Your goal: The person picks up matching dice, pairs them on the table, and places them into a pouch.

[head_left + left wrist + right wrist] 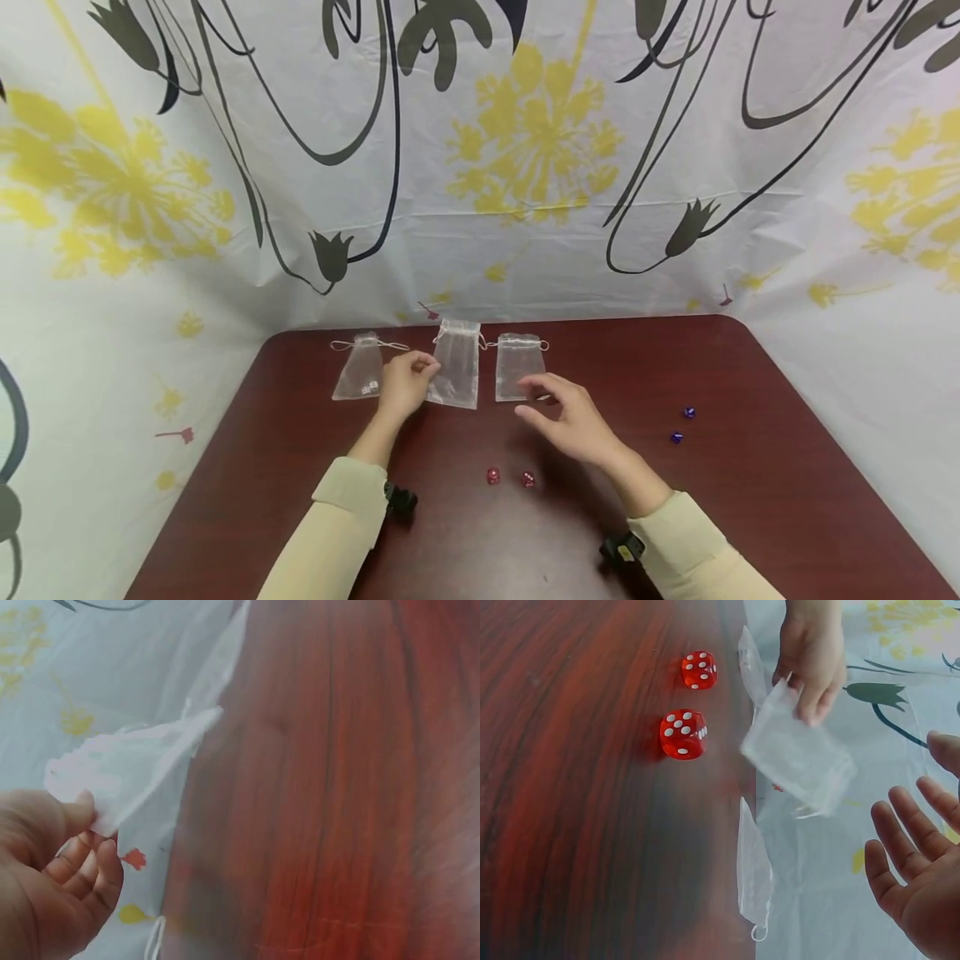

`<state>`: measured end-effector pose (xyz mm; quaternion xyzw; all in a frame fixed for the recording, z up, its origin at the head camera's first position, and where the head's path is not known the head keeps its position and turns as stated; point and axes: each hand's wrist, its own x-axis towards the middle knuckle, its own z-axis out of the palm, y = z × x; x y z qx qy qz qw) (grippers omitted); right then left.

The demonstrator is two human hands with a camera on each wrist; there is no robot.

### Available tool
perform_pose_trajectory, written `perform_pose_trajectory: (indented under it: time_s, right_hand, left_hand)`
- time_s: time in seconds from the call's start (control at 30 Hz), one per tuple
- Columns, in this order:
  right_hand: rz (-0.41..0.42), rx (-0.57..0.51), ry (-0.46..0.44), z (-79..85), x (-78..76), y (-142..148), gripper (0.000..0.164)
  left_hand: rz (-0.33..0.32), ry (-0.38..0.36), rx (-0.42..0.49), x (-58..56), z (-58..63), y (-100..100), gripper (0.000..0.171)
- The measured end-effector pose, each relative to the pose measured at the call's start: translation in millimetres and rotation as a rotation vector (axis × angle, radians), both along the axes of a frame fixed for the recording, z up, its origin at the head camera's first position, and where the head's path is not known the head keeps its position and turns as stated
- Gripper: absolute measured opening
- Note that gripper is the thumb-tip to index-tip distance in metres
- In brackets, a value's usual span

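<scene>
My left hand (406, 385) pinches the side edge of a sheer white drawstring bag (457, 367), which is lifted off the table; the left wrist view shows thumb and fingers on its fabric (127, 772). My right hand (570, 417) hovers with fingers spread and relaxed in front of another drawstring bag (516, 358), holding nothing. In the right wrist view that hand (922, 862) is apart from the held bag (799, 754). Two red dice, one to the left (492, 476) and one to the right (528, 479), lie on the table between the forearms.
A third drawstring bag (352, 371) lies at the left with white dice (370, 387) in it. Two blue dice, a farther one (689, 412) and a nearer one (677, 437), sit to the right on the dark red table (750, 500). A patterned cloth (480, 250) hangs behind the table.
</scene>
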<state>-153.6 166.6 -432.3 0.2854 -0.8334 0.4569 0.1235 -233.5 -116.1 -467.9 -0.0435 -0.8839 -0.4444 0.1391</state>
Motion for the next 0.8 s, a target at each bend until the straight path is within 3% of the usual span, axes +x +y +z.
perform_pose_trajectory:
  time_s: [0.23,0.47,0.67,0.8]
  right_hand:
    - [0.001,-0.029,-0.005,3.0,-1.9,2,0.031]
    - [0.000,-0.080,-0.020,4.3,-3.0,4,0.030]
    - [-0.045,-0.088,-0.011,13.2,-3.3,0,0.026]
    - [-0.047,-0.139,-0.013,18.8,-4.5,-6,0.022]
  left_hand:
    - [-0.081,0.023,0.181,25.3,9.6,5,0.009]
    - [-0.110,0.052,0.251,48.0,17.9,13,0.006]
    - [-0.177,0.044,0.368,66.6,21.3,20,0.005]
    - [-0.219,0.069,0.377,77.5,21.6,23,0.005]
